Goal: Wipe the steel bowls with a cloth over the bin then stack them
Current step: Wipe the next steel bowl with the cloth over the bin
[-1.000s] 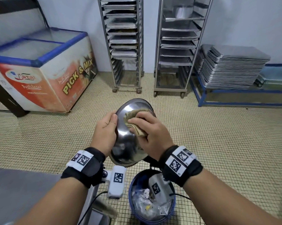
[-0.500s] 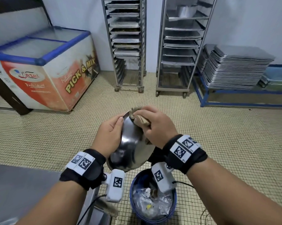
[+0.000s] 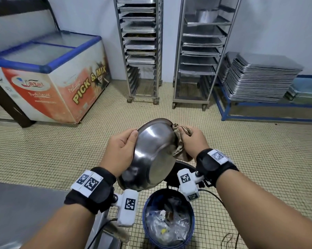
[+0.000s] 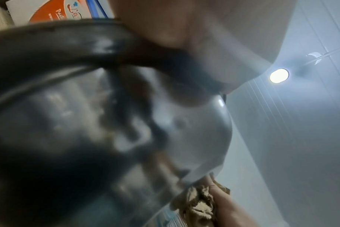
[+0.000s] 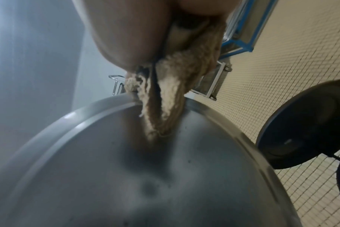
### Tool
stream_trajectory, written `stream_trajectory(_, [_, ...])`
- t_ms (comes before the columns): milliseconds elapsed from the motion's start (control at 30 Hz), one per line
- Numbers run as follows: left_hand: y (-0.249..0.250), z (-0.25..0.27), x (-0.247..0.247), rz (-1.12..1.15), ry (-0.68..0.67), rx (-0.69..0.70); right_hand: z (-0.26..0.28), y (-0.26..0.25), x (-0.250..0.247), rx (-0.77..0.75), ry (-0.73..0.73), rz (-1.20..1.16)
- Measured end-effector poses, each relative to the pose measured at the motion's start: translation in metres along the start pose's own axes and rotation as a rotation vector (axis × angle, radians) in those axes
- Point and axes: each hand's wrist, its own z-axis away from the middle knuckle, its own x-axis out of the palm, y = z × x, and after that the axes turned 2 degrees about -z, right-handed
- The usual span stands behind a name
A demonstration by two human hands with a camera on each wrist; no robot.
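Head view: round steel bowl [image 3: 152, 155] in left fingers [image 3: 131, 137], nubbly beige cloth [image 3: 178, 141] apparently bunched in right fingers [image 3: 189, 131].

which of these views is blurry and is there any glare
Left wrist view: the bowl up close is badly smeared and out of focus, and a ceiling lamp flares white. Right wrist view: cloth fairly sharp, bowl's near part soft. Head view: sharp, edges bent by the wide lens, mild sheen on the bowl.

Bare forearms. Black wrist straps [image 3: 96, 191] with white square-code tags [image 3: 217, 156]. White camera blocks [image 3: 127, 207], coded likewise; thin black cables [image 3: 214, 194], apparently attached.
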Motion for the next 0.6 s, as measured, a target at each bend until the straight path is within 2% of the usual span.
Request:
stream_trajectory(133, [0.000, -0.007, -0.001, 0.039, 0.016, -0.028, 0.013, -0.024, -0.001, -0.185, 0.085, -0.078])
stream_trajectory(200, [0.000, -0.009, 0.001, 0.020, -0.001, -0.033, 0.025, -0.042, 0.003, -0.339, 0.003, -0.027])
stream_trajectory(300, [0.000, -0.008, 0.005, 0.004, -0.013, -0.016, 0.035, -0.058, 0.011, -0.640, -0.084, 0.197])
stream_trajectory(333, [-0.002, -0.008, 0.006, -0.004, -0.007, -0.015, 0.034, -0.060, 0.011, -0.658, -0.107, 0.231])
stream_trajectory(400, [-0.007, -0.008, 0.005, -0.016, 0.000, -0.019, 0.024, -0.058, 0.009, -0.554, -0.127, 0.174])
stream_trajectory(533, [-0.009, -0.005, 0.001, -0.025, 0.013, 0.003, 0.004, -0.038, 0.000, -0.229, -0.084, 0.023])
stream_trajectory(600, [-0.007, -0.003, -0.001, -0.010, 0.008, 0.002, -0.001, -0.024, -0.001, -0.138, -0.052, -0.006])
